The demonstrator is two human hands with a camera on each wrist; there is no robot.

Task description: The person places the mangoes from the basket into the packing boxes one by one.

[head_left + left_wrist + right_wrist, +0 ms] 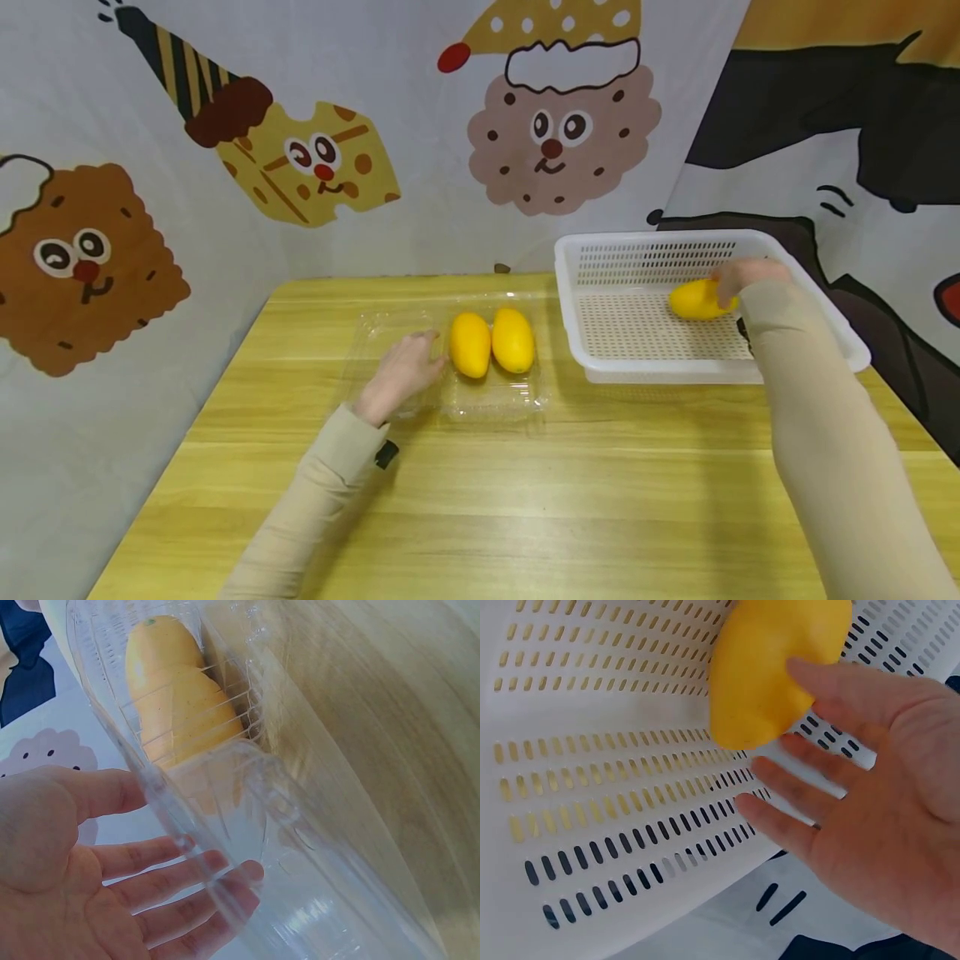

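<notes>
- The right hand point(752, 275) reaches into the white basket point(675, 369) and pinches 1 mango point(696, 301) at its right end between thumb and index finger, the other fingers loosely extended; whether the fruit clears the basket floor, I cannot tell.
- The left hand point(403, 371) has its fingers spread at the clear container point(495, 410), just left of 2 more mangoes point(470, 346) lying side by side in it; contact with the plastic is unclear.
- The mango could slip: the pinch sits on 1 end of a smooth, rounded fruit, so it may swing or roll.
- Lifted low, it could knock the basket's rim.
- The container looks thin and light; a nudge from the left hand could slide it along the counter point(540, 517) or tip its contents.
</notes>
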